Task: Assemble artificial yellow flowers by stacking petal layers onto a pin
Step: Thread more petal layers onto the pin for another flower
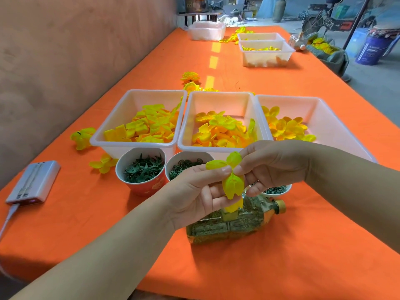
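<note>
A yellow-green petal layer [231, 182] with three visible lobes is held above the table's near middle. My left hand [194, 195] pinches it from the left, thumb on top. From the right, my right hand [272, 165] pinches its centre with thumb and fingertip. The pin is hidden between the fingers. Beyond stand three white bins of yellow petals: left [121, 118], middle [190, 113], right [337, 124].
A cup of green calyx pieces [141, 169], a cup of green rings [184, 165] and a third cup [279, 189] sit before the bins. A clear bottle [233, 224] lies under my hands. A power bank [32, 182] lies left. Loose flowers [190, 80] lie beyond.
</note>
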